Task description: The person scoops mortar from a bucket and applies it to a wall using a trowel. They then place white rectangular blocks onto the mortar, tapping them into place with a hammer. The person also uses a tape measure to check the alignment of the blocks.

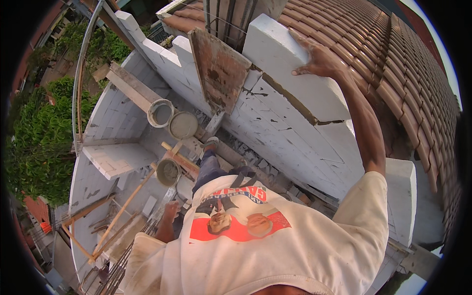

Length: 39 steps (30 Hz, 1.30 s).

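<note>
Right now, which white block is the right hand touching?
The long white block topping the wall, beside the brown board: the right hand rests on it. The block near the right sleeve has no hand on it.

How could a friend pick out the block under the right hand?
Find the brown tiled roof, then the white block wall beside it. On that wall's top, just right of the reddish-brown board, sits a large white block. Unlike its neighbours, it has the right hand on it.

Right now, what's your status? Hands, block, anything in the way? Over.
Right hand spread on white block atop wall. Left hand low, grip unclear. Brown board stands near block's far end.
</note>
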### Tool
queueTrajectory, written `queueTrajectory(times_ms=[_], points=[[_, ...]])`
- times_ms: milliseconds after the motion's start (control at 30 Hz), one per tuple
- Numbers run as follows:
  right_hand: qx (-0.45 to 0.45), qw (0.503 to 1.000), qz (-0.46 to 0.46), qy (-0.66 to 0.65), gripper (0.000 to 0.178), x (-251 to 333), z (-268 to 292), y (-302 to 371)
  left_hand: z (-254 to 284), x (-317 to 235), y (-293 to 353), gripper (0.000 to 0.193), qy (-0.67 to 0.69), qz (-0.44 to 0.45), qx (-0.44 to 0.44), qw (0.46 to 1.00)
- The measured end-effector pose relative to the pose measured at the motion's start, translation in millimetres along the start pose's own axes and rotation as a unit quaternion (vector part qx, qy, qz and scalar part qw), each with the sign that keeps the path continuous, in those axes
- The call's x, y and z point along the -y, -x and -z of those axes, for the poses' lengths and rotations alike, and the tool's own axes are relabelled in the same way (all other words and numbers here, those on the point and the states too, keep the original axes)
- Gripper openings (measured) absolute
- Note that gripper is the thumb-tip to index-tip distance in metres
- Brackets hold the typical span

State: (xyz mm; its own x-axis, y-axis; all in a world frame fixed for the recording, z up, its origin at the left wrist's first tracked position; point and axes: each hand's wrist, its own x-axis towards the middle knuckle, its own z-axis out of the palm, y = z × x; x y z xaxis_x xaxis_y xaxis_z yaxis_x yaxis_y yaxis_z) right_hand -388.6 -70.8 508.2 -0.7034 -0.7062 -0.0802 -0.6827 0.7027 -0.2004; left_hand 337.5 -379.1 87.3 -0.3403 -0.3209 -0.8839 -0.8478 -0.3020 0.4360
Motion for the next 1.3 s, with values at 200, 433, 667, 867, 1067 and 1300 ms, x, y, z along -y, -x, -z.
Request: queueTrajectory(times_ms=[200,433,667,867,1067,1300], points=[[0.017,1.000,0.016,0.009,0.130,-3.1,-17.2,-8.0,16.4,19.7,-16.5,0.030,-0.157,-0.217,0.041,0.963],[-0.006,1.000,0.022,0.014,0.131,-12.0,-37.6,-3.1,13.9,0.0,-7.3,0.031,-0.077,-0.120,0.052,0.988],[-0.022,0.998,0.024,0.048,0.133,-14.0,-43.3,-4.0,12.6,17.5,-34.3,0.027,-0.095,-0.252,0.061,0.961],[0.012,0.998,-0.009,0.054,0.130,-2.5,-32.8,2.3,7.5,3.3,-54.3,0.027,0.060,-0.114,0.128,0.983],[0.027,0.999,-0.033,0.034,0.137,-3.1,-37.9,4.6,-9.6,-4.8,-66.8,0.012,-0.101,-0.251,0.087,0.959],[-0.162,0.985,-0.005,0.064,0.121,-7.7,-49.6,80.5,-48.8,-118.7,-43.8,0.032,-0.154,-0.147,0.101,0.972]])
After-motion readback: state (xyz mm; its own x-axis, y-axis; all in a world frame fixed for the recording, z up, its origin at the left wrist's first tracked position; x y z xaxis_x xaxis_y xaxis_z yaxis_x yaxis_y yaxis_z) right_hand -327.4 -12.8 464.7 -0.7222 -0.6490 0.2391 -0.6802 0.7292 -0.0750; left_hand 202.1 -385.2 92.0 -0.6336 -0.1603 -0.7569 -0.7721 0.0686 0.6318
